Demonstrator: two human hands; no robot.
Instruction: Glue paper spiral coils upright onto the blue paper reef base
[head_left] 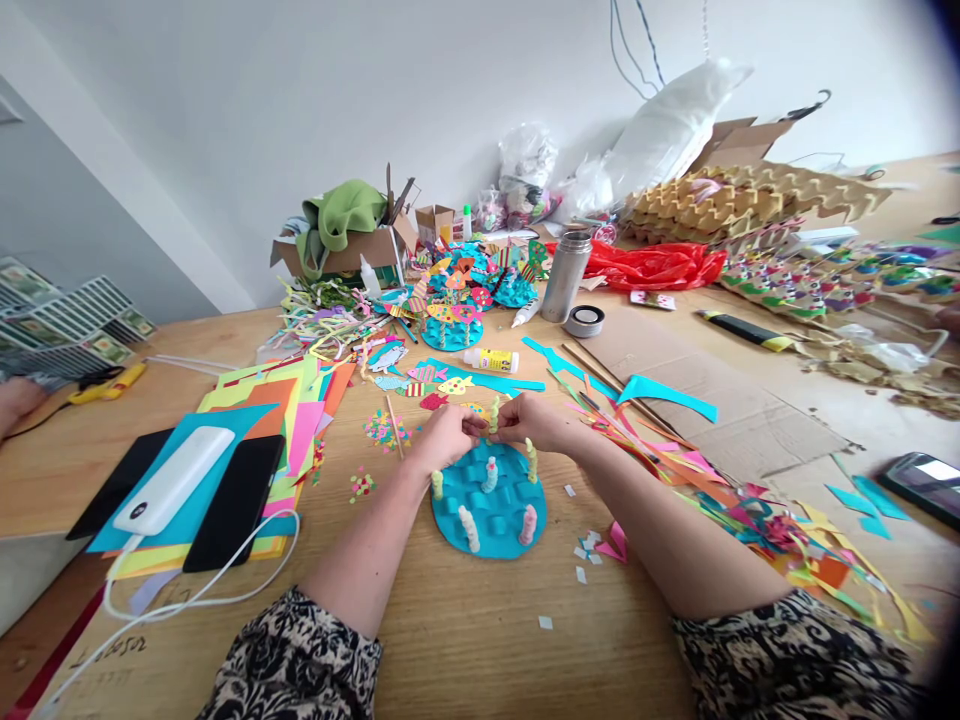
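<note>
A round blue paper disc (pixel 491 545) with blue paper loops lies on the table, with several coiled pipe cleaners standing on it. At its far edge a pale yellow coiled pipe cleaner (pixel 494 413) stands upright between my hands. My right hand (pixel 534 422) is closed, its fingertips against the lower part of this coil. From the other side my left hand (pixel 448 436) pinches close to the coil's base; what lies between its fingertips is hidden. A white coil (pixel 490 474) and a pink coil (pixel 528 524) stand nearer me. Paper fish (pixel 455 385) lie just beyond.
Coloured paper sheets, a white power bank (pixel 174 480) and a black phone (pixel 234 503) lie left. A glue bottle (pixel 491 360), a steel flask (pixel 566 278) and a decorated blue model (pixel 452 335) stand or lie beyond. Paper scraps (pixel 780 540) cover the right. Another person's hand (pixel 21 400) shows far left.
</note>
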